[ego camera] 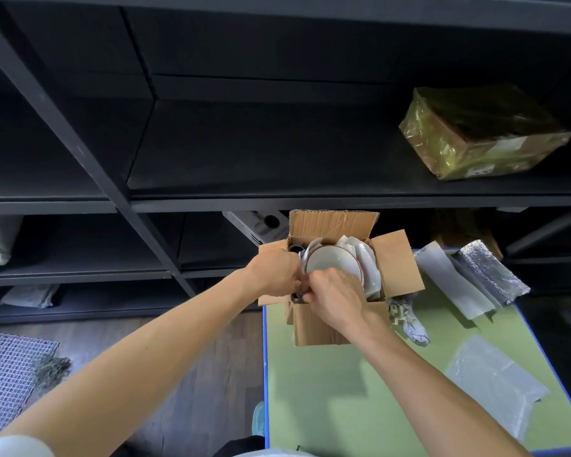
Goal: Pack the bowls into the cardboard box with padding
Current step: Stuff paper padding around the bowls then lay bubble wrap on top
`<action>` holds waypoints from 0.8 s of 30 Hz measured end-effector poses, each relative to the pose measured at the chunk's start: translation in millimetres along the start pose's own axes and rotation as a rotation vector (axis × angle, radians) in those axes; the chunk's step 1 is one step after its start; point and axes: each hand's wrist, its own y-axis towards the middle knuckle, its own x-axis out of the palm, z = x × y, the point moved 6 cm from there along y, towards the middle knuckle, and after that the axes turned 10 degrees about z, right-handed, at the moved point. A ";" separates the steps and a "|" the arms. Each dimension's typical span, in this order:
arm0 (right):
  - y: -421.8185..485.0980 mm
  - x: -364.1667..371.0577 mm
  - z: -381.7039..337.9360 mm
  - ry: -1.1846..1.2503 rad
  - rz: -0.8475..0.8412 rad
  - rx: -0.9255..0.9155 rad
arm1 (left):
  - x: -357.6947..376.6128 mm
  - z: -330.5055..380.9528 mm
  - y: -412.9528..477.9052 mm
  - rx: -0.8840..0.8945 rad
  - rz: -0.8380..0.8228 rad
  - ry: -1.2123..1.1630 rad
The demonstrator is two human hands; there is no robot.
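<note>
Fingers of left hand [274, 272] and right hand [335, 295] curl together inside cardboard box [314, 328], bowl [330, 262] just beyond; what they hold is hidden.

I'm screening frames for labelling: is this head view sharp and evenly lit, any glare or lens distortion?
Head view: the cardboard box and white bowl are evenly lit and reasonably sharp; the black shelving is dim, with little detail; glare patches shine on the plastic-wrapped parcel; wide-angle distortion slants the shelf upright and stretches the frame's edges.

Brown cardboard box [317, 328], white bowl [330, 263], green table [343, 390] edged blue, black shelves [277, 143].
</note>
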 end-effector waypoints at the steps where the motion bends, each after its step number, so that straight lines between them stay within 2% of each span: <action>1: -1.1 -1.5 4.6 0.032 0.001 0.021 | 1.3 -0.4 -1.1 0.011 -0.022 0.003; 4: -7.8 -4.8 20.8 0.134 0.001 0.081 | 2.5 -2.1 -4.8 0.019 0.005 -0.005; 8: -12.3 -5.1 32.7 0.146 0.045 0.106 | 2.1 4.8 -6.8 0.066 0.113 0.063; 13: -8.7 -0.6 33.6 0.178 0.024 0.121 | -3.6 6.5 -8.0 0.056 0.088 0.062; 18: -5.1 -0.4 29.4 0.182 -0.014 0.066 | -7.3 19.5 -0.5 -0.014 0.212 0.156; 24: -4.3 -0.6 30.8 0.207 -0.016 0.068 | 14.4 29.9 2.3 -0.043 0.195 0.346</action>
